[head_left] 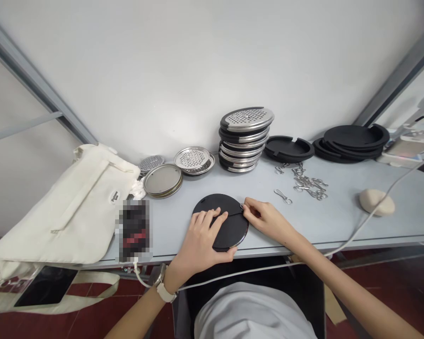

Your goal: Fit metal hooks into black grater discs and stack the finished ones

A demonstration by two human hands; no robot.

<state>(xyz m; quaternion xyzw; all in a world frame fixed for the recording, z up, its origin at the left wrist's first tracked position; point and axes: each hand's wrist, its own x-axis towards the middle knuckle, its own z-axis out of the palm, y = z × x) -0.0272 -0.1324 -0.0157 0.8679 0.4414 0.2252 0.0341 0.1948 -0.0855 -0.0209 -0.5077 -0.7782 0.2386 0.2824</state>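
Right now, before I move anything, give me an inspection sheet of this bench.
Surface: pale grey table, things spread along its back.
Job's things: left hand lies flat on a black round disc; right hand pinches a small metal piece at the disc's rim.
Clutter: stacked perforated steel lids, black rings, metal clasps, cream canvas bag, beige lump, pixelated object.
Grippers: nothing seen; bare hands only.
Cables: white cable crosses the table's right end.
Surroundings: white wall, grey metal frame, red floor.
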